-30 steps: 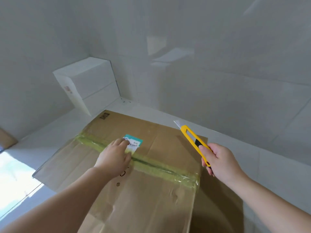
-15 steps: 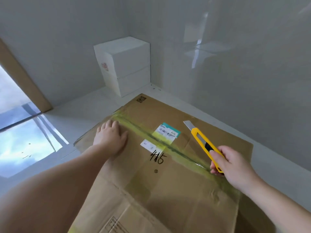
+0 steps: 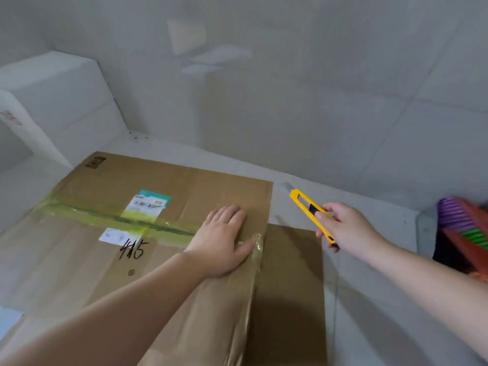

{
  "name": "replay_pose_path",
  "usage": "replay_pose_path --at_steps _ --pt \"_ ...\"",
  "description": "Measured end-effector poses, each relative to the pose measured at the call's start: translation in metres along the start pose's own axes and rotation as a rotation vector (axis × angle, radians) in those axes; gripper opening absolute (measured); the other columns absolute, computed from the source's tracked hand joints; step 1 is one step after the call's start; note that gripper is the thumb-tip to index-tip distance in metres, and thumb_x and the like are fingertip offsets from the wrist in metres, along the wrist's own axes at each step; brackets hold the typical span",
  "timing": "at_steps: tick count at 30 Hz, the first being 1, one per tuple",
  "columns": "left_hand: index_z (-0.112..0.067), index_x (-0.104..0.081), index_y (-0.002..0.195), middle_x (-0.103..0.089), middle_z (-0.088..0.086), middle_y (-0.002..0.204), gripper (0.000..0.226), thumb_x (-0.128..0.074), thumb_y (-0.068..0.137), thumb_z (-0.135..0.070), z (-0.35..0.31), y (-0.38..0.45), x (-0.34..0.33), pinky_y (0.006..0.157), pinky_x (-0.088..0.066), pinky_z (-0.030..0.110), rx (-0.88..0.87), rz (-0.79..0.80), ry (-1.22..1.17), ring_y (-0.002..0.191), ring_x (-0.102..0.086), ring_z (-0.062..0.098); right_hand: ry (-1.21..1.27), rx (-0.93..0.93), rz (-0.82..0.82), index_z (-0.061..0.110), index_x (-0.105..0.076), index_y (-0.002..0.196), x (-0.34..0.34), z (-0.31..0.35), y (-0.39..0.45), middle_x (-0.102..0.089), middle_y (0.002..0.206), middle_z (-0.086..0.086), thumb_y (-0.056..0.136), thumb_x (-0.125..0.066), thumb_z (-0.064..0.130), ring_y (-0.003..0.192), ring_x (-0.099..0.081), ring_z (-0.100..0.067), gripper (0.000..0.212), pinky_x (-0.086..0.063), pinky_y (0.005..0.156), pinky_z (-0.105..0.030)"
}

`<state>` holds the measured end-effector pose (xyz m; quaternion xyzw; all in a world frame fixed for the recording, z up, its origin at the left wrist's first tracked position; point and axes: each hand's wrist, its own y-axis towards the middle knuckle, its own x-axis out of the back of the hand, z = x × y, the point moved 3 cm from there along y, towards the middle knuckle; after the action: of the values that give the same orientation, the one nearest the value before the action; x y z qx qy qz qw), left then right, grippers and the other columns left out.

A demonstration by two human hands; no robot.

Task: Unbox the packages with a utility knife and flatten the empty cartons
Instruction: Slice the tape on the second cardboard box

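Observation:
A flattened brown carton (image 3: 87,260) lies on the pale floor, with a yellow-green tape seam (image 3: 111,220), a shipping label (image 3: 146,206) and "415" handwritten in black. My left hand (image 3: 223,240) presses flat on the carton near its right edge, fingers straight, thumb on the tape end. A lower brown flap (image 3: 290,286) sticks out to the right from under it. My right hand (image 3: 346,229) grips a yellow utility knife (image 3: 310,210), blade out and pointing up-left, held above the floor just right of the carton.
A white box (image 3: 60,101) stands in the far left corner against the tiled wall (image 3: 290,101). At the right edge sits a dark object with purple, red and green stripes (image 3: 464,225), blurred. Bare floor (image 3: 369,326) lies right of the flap.
My left hand has slid from the carton's left side across to its right edge. The knife hand has moved off the carton to the right. The view swung right.

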<state>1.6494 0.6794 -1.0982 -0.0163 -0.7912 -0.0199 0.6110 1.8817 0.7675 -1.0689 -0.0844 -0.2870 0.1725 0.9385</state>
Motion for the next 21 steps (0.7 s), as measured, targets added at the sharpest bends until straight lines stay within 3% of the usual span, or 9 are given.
replay_pose_path --at_steps 4,7,10,15,21 --pt "-0.019 -0.015 0.15 -0.013 -0.002 0.157 0.088 -0.041 0.082 -0.069 -0.039 -0.004 -0.016 0.119 0.003 0.031 -0.05 0.079 0.092 0.145 -0.005 0.017 0.207 -0.082 -0.07 0.012 -0.056 0.112 -0.001 -0.034 0.004 -0.063 0.069 -0.008 0.1 -0.046 0.02 0.046 -0.049 -0.02 0.017 -0.041 0.042 -0.025" --pt "-0.017 -0.01 0.151 -0.004 -0.002 0.159 0.085 -0.042 0.084 -0.058 -0.044 -0.007 -0.022 0.117 0.008 0.029 -0.029 0.084 0.121 0.145 0.004 0.014 0.305 -0.125 -0.033 0.014 -0.059 0.112 -0.021 -0.045 0.01 -0.063 0.069 -0.008 0.1 -0.047 0.023 0.045 -0.049 -0.018 0.02 -0.042 0.043 -0.026" --pt "-0.017 -0.018 0.149 -0.012 -0.003 0.157 0.079 -0.034 0.08 -0.052 -0.041 -0.007 -0.022 0.117 0.004 0.025 0.006 0.032 0.088 0.144 -0.003 0.014 0.354 -0.106 0.011 0.016 -0.062 0.108 -0.036 -0.043 0.015 -0.063 0.069 -0.007 0.099 -0.046 0.024 0.046 -0.05 -0.018 0.019 -0.042 0.043 -0.026" --pt "-0.015 -0.043 0.14 -0.035 -0.002 0.149 0.074 -0.036 0.076 -0.051 -0.039 -0.01 -0.025 0.115 -0.013 0.025 0.01 -0.04 -0.021 0.139 -0.027 0.017 0.407 -0.117 0.018 0.02 -0.061 0.11 -0.044 -0.04 0.018 -0.063 0.071 -0.005 0.099 -0.046 0.027 0.047 -0.051 -0.017 0.02 -0.043 0.045 -0.025" --pt "-0.016 -0.045 0.137 -0.035 -0.003 0.148 0.074 -0.035 0.077 -0.058 -0.034 -0.016 -0.025 0.117 -0.017 0.029 0.043 -0.053 -0.054 0.139 -0.026 0.015 0.406 -0.123 0.023 0.023 -0.062 0.112 -0.046 -0.044 0.013 -0.065 0.071 -0.004 0.099 -0.047 0.029 0.048 -0.052 -0.015 0.022 -0.043 0.044 -0.023"
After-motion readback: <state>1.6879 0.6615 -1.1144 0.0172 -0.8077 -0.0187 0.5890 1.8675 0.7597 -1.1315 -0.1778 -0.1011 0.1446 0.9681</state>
